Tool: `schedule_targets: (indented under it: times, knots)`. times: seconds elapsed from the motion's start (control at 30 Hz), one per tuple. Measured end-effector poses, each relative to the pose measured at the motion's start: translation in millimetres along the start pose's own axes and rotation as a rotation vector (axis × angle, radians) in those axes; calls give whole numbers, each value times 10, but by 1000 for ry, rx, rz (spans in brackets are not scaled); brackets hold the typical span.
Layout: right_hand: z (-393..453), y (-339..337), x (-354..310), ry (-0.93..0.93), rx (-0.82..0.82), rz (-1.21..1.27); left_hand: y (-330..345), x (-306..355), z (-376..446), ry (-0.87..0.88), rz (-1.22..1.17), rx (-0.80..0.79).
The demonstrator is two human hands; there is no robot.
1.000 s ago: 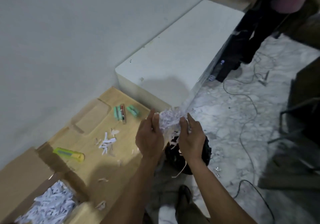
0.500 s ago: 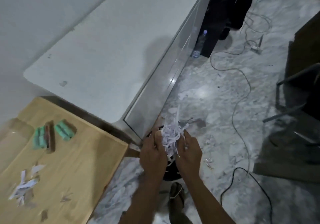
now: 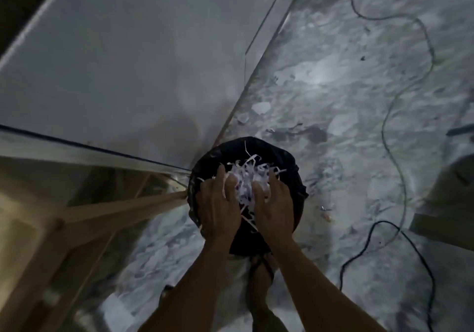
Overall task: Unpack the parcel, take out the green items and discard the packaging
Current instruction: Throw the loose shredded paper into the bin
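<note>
Both hands have dropped from beside the white cabinet down to the black-lined bin [image 3: 289,167], which half a second ago showed only as a dark patch beneath them. That bin stands on pale marble floor [image 3: 346,101], touching the corner of the white cabinet [image 3: 123,57], with a wooden table frame [image 3: 107,208] just beside it and a black cable [image 3: 400,231] lying near. Over the bin's mouth, the left hand [image 3: 219,204] and right hand [image 3: 274,207] curl their fingers around a clump of shredded paper [image 3: 247,180], pressed between them.
</note>
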State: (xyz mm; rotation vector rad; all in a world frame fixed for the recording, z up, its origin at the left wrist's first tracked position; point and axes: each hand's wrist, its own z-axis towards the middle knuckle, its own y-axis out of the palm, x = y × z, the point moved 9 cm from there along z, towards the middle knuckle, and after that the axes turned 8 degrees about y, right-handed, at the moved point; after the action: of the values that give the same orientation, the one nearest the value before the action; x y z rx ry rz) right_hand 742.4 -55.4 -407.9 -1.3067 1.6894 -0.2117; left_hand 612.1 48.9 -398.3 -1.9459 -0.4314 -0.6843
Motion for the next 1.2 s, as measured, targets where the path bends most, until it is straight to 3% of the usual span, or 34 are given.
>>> schedule_targets:
  times: [0.17, 0.37, 0.57, 0.73, 0.9, 1.07, 1.2]
  knots:
    - [-120, -173, -46, 34, -28, -10, -136, 53, -155, -36, -18, -28]
    - [-630, -827, -732, -48, -28, 43, -798, 796, -519, 44, -42, -56]
    - [-1379, -1569, -1561, -131, -36, 111, -1864, 1702, -1062, 182, -105, 48]
    - [-2099, -1818, -2313, -290, -49, 144, -2891, 1936, -1532, 280, -152, 240]
    - [-2862, -1441, -2994, -532, -148, 140, -3792, 1449, -1999, 354, -148, 445]
    - [-3526, -698, -3368, -649, -305, 30, -4544, 326, -2514, 87, -28, 595]
    - [-3773, -204, -3381, -742, -327, -90, -4757, -627, -2965, -121, 89, 684]
